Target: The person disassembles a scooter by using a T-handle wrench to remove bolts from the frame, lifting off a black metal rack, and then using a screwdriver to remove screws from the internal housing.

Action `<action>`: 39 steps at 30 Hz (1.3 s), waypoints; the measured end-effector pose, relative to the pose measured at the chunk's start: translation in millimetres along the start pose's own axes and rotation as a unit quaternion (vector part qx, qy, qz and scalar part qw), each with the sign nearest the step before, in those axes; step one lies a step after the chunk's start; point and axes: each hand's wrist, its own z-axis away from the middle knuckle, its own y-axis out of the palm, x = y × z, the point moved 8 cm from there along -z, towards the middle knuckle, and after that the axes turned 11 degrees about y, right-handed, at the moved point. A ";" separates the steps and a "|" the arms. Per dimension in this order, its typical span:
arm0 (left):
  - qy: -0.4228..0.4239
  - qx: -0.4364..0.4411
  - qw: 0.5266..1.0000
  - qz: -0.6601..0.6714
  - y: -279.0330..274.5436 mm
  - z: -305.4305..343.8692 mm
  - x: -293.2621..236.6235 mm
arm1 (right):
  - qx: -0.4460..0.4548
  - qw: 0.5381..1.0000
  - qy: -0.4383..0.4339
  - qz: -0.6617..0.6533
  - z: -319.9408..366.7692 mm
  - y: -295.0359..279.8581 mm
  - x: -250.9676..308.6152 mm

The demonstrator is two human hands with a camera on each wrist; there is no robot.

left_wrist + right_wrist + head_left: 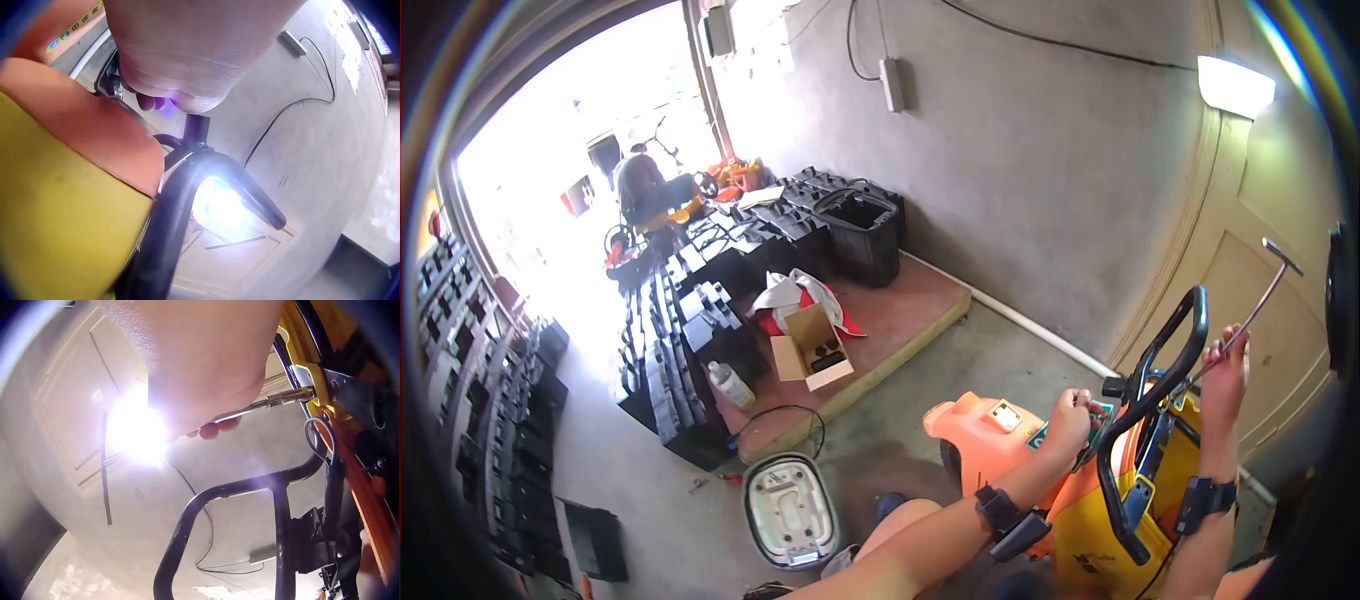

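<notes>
T-handle socket wrench reaches the machine's yellow housing
Right hand grips its shaft; what the curled left hand near the handlebar holds, I cannot tell; tilting could slip the socket.

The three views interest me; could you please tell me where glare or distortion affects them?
Head view: the doorway is blown out to white, and a dark, curved rim surrounds the picture; left wrist view: the lamp bursts into white glare behind the black handle; right wrist view: similar glare hides part of the door beside the right hand.
</notes>
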 end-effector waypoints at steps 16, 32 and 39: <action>0.057 0.033 0.996 0.068 19.1 -18.1 43.0 | -0.003 0.997 0.039 0.059 0.0 -2.2 -7.3; -0.002 0.017 0.994 0.109 9.0 -7.8 22.3 | -0.151 0.983 0.018 0.104 15.2 -1.6 6.5; -0.059 0.017 0.986 0.152 6.3 -12.9 27.9 | -0.058 0.982 0.101 0.149 23.3 33.3 5.1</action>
